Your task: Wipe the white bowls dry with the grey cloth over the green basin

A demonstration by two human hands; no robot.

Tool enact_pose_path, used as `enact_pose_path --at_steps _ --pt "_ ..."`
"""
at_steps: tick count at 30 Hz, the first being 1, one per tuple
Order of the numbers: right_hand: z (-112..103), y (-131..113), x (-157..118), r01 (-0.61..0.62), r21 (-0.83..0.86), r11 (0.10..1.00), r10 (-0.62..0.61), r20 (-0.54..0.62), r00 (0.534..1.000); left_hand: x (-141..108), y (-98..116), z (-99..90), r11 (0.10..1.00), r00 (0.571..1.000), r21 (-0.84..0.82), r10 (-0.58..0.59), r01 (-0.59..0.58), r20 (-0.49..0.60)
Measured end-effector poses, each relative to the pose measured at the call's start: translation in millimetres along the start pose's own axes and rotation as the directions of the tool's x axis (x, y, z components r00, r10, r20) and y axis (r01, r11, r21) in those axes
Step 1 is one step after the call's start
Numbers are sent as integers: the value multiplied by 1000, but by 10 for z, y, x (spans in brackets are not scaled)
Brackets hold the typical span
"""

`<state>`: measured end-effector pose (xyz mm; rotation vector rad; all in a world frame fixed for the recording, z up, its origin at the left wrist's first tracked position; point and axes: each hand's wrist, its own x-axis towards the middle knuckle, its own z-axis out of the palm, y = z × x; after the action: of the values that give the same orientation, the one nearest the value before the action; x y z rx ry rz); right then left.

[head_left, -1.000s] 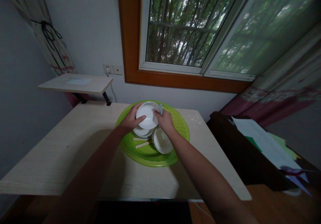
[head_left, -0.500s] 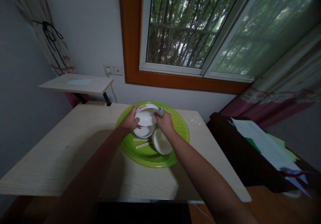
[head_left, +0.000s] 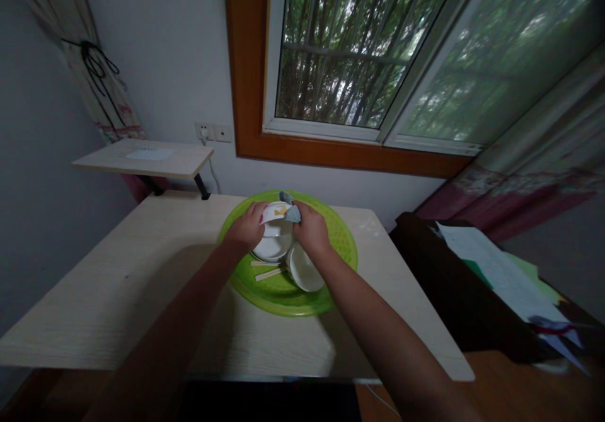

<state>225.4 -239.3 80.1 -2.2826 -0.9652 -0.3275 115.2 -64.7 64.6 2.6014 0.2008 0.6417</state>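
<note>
A white bowl [head_left: 273, 215] with a yellow mark on its outside is tilted above the green tray [head_left: 343, 239]. My left hand [head_left: 246, 225] grips its left side. At its right side, my right hand [head_left: 309, 225] presses a grey cloth [head_left: 292, 213] against the bowl. Below it sits another white dish [head_left: 273, 247] on the tray. A white bowl [head_left: 306, 269] leans at the lower right, under my right wrist. Two light chopsticks [head_left: 270, 274] lie on the tray, their right ends against that bowl.
The tray rests on a pale wooden table [head_left: 179, 252]. A small raised shelf [head_left: 179, 160] with a paper on it stands at the back left. Right of the table, papers [head_left: 491, 264] lie on a dark brown surface. A window [head_left: 350, 63] is behind.
The held bowl has tilted so its patterned outside shows more and its inside less. More of the grey cloth is visible over its rim. My right hand has shifted slightly.
</note>
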Motion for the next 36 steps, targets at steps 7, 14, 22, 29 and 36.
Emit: enact_pose_path --at_steps 7,14,22,29,36 --pt "162 201 121 -286 268 920 298 -5 955 30 -51 29 995 995 -92 21 -30 -97" --pt "212 195 137 -358 348 867 352 82 932 43 -37 35 928 947 -224 -259 299 192" --pt "140 128 85 -197 205 959 190 55 980 38 -31 8 975 979 -90 -198 203 54" --pt "102 73 35 -14 75 997 11 40 999 21 -16 38 986 986 -39 -161 164 51" --pt "78 38 30 -30 125 992 29 10 1000 17 -42 5 995 994 -22 -101 101 -40"
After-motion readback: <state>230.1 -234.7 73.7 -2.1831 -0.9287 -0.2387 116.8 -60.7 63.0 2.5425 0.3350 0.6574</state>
